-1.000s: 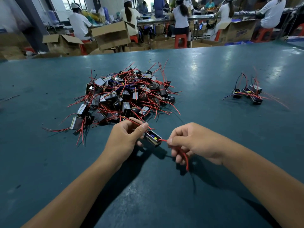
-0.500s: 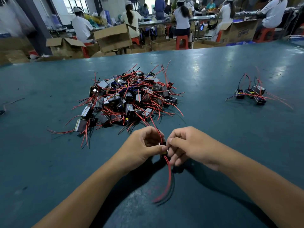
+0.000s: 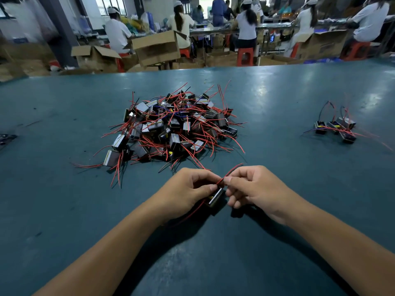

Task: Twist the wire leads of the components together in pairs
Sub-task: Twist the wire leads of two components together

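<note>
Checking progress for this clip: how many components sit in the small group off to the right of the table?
3, perhaps more hidden: one at the group's left, one at its back right, one nearest the camera.

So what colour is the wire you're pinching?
Red. The wire pinched by the right hand shows best in the head view.
</note>
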The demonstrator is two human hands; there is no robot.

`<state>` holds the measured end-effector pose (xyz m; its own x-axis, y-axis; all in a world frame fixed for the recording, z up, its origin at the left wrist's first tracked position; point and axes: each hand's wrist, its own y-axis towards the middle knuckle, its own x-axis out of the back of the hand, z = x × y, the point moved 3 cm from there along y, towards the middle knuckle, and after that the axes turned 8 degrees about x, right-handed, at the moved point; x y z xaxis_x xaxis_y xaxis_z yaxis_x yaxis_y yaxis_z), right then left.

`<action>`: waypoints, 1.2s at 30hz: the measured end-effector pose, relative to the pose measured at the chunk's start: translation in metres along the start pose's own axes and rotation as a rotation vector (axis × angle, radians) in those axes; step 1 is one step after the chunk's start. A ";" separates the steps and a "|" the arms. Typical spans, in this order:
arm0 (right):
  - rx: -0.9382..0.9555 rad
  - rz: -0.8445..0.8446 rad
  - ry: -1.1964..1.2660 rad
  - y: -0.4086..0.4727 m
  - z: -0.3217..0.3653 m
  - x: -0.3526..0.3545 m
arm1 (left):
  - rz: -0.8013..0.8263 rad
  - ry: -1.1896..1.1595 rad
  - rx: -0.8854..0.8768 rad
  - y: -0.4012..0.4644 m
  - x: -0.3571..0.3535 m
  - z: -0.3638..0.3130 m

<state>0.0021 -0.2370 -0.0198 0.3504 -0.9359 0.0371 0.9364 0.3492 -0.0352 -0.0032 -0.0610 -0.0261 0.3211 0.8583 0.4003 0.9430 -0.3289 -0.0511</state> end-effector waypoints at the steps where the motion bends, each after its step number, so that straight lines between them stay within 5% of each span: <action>1: 0.002 -0.004 0.015 0.001 -0.001 0.000 | -0.001 0.007 -0.006 0.000 0.000 0.000; 15: -0.045 -0.027 0.117 0.004 -0.004 0.009 | -0.034 0.180 -0.036 -0.003 0.002 -0.003; 23: -0.071 -0.074 0.265 0.008 -0.001 0.022 | -0.107 0.477 -0.095 -0.004 0.005 -0.014; 33: -0.014 -0.020 0.145 0.009 -0.005 0.022 | -0.101 0.627 -0.104 -0.007 0.019 -0.015; 36: 0.001 -0.006 0.114 0.009 -0.005 0.021 | -0.338 0.547 -0.199 -0.010 0.040 -0.020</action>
<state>0.0178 -0.2538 -0.0246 0.3407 -0.9370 -0.0769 0.9383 0.3440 -0.0344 -0.0014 -0.0313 0.0092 -0.1293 0.6207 0.7733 0.9326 -0.1887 0.3075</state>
